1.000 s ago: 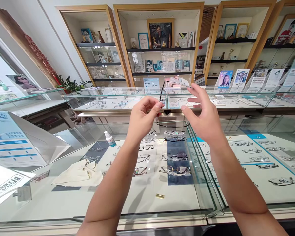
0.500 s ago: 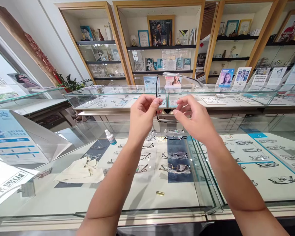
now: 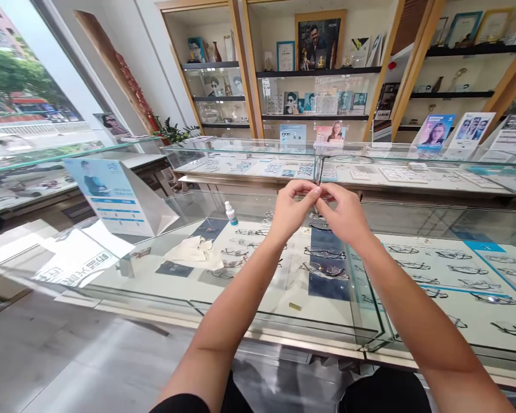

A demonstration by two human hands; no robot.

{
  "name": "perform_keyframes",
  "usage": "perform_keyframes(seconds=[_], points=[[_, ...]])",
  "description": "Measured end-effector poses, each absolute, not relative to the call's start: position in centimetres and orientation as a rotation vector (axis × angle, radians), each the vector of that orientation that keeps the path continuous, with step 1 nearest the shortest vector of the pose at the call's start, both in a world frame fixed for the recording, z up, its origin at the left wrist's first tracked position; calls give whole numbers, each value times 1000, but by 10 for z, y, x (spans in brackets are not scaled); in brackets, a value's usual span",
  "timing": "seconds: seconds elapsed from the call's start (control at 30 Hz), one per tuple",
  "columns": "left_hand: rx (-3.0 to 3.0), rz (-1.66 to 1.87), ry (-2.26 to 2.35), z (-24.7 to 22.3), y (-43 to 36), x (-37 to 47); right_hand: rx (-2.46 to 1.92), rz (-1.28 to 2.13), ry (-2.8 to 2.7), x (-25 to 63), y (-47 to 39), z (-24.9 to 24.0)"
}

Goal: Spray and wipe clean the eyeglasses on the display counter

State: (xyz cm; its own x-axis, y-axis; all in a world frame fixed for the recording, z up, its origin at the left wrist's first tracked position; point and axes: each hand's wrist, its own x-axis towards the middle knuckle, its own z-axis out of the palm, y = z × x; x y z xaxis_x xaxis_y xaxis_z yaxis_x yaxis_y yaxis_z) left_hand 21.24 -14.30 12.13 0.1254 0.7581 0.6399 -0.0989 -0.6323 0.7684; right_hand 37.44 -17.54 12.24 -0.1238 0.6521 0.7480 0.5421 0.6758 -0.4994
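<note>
A pair of thin dark-rimmed eyeglasses [image 3: 320, 170] is held up over the glass counter, seen nearly edge-on. My left hand [image 3: 296, 207] pinches it between thumb and fingers. The fingertips of my right hand [image 3: 344, 211] meet those of the left at the same spot, closed on the glasses too. Much of the frame is hidden behind the fingers. Below the hands, several eyeglasses [image 3: 325, 253] lie in rows on the display. A cream cloth [image 3: 193, 252] lies crumpled left of them, with a small white spray bottle [image 3: 231, 213] behind it.
A folded blue-and-white sign [image 3: 107, 198] and white paper [image 3: 92, 252] stand at the left of the glass counter [image 3: 241, 321]. A small gold-coloured piece [image 3: 294, 306] is near the front edge. Another glass case [image 3: 249, 166] runs across behind, with shelves [image 3: 318, 73] beyond.
My right hand has come in from apart to close on the eyeglasses beside my left. The eyeglasses have turned more edge-on. The view has swung left, showing floor and window.
</note>
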Motion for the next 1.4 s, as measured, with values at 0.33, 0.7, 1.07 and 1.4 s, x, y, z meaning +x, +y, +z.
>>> perform_keyframes(seconds=[0.33,0.7,1.07,1.4], points=[[1721,1353,597,89,-159,191,-734,856,-1705,375,-178,66],[1683,1672,1182,68,-113,132,-1099,302,-1703,405,-169,38],[1241,2020,1567,23,-44,27,-1167,129,-1685,418,-153,21],[1223,1954,1936,-1,-31,19,-1180,69,-1648,420,-151,20]])
